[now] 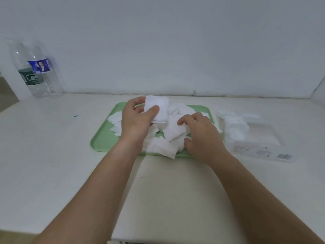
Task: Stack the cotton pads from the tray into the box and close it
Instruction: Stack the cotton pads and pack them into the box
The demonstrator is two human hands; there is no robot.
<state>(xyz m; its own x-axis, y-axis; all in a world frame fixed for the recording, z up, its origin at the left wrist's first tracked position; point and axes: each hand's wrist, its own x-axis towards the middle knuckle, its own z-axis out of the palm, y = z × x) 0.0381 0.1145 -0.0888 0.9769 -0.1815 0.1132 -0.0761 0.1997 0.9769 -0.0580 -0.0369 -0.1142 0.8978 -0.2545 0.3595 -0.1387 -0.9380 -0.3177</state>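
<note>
Head view shows the left hand (pixel 135 120) over the tray (pixel 98 138), thumb and fingers pinching a few pads (pixel 158 106) upright. The right hand (pixel 204 136) lies on the heap (pixel 158 147), its bent fingers and thumb seemingly gripping the top pad (pixel 174 131). The clear box (pixel 260 132) lies open just right of the tray, some pads already inside at its far-left end. So the right hand is nearer, and only the tray's rim lies between; two bottles (pixel 35 71) stand well off at far left.
</note>
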